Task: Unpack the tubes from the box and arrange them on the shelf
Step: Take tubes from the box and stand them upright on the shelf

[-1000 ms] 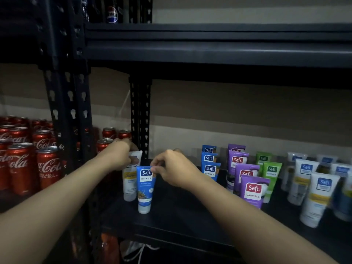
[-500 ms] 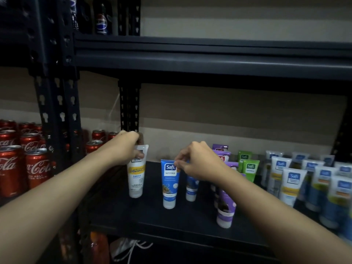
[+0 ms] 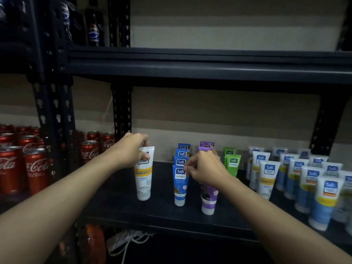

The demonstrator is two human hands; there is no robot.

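My left hand [image 3: 131, 151] grips the top of a white and yellow tube [image 3: 144, 178] that stands cap-down on the black shelf [image 3: 122, 204], left of the rows. My right hand [image 3: 204, 168] pinches the top of a blue tube [image 3: 180, 184], which stands at the front of a row of blue tubes [image 3: 182, 153]. Right behind that hand is a row of purple tubes [image 3: 208, 199], then green tubes [image 3: 232, 164]. Several white tubes [image 3: 266, 178] stand in rows at the right. No box is in view.
Red cola cans [image 3: 36, 166] fill the neighbouring shelf at the left, beyond a black upright post [image 3: 55, 115]. Dark soda bottles [image 3: 93, 29] stand on the shelf above. A white cable [image 3: 129, 241] lies below the shelf.
Both hands have carried their tubes to the right along the shelf. The blue tube now stands at the front of the blue row; the white tube is upright to its left.
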